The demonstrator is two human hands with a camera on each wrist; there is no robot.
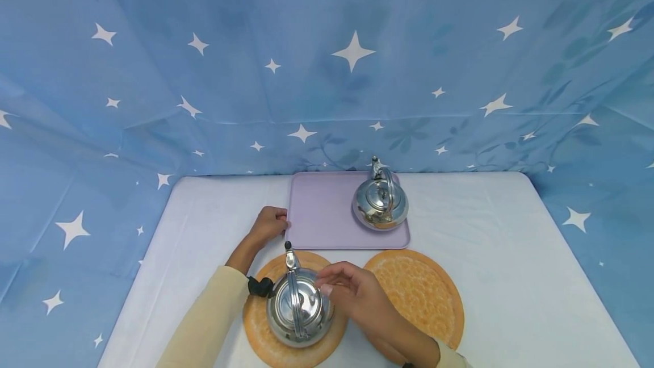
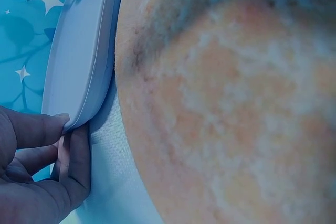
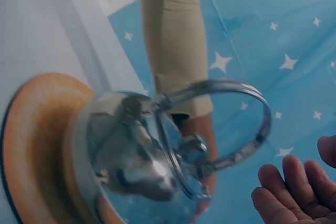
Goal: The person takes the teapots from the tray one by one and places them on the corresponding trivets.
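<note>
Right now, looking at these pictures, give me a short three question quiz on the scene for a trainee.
1. True or false: the near kettle stands on an orange mat.
2. Multiple choice: what does the left hand hold? A) a kettle handle B) the edge of the purple tray C) the empty mat
3. Fill in: the far kettle sits on the ____.

Key:
1. True. In the right wrist view the right hand is beside its handle, fingers loose, gripping nothing.
2. B. The left wrist view shows the fingers pinching the tray's rim.
3. Tray, at its right side.
</note>
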